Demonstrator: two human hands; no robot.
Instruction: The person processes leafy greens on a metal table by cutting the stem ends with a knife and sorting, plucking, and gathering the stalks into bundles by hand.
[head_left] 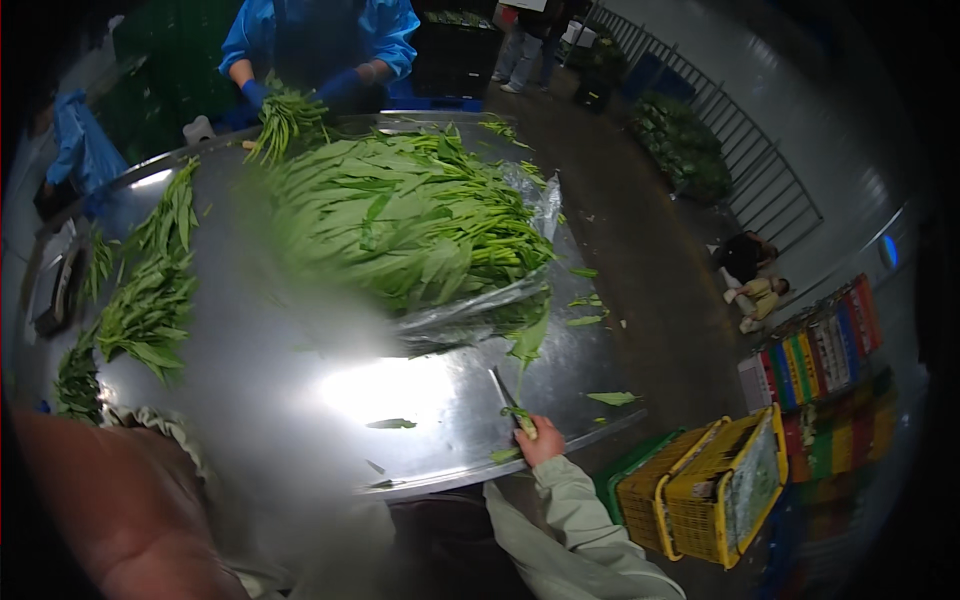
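Observation:
At the table's near edge, my right hand [543, 443] is closed around the handle of a small knife [503, 390]. Its blade points away from me, and a scrap of green leaf lies against it by my fingers. My left hand [120, 500] is very close to the camera at the lower left, large and blurred, with its fingers out of sight. Ahead of me, a big heap of leafy greens [400, 220] lies partly on clear plastic wrap [470, 312] on the metal table [250, 400]. Smaller bunches of greens [150, 305] lie along the left side.
Across the table, a person in blue sleeves and blue gloves [345, 85] holds a bunch of greens [290, 120]. Yellow crates [700, 490] stand on the floor to the right. Beyond are stacked coloured crates [820, 350], a railing [750, 150] and another pile of greens [680, 145].

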